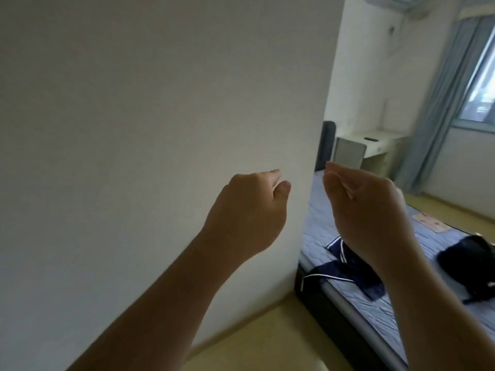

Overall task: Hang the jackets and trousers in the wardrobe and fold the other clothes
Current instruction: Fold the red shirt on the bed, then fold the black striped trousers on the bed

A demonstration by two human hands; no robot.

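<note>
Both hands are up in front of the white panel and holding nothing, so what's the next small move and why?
Probably turn right and reach down for the navy white-trimmed garment on the bed. Left hand and right hand are loosely curled and empty, and clothes lie unsorted there.

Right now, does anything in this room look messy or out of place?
Yes. A dark navy garment with white trim lies crumpled on the bed, one corner hanging over the edge. A black heap lies further along. Both hands are raised and hold nothing.

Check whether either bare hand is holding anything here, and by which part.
Nothing is held. The left hand and right hand hang loosely curled and empty; the dark navy white-piped garment lies untouched on the bed.
</note>
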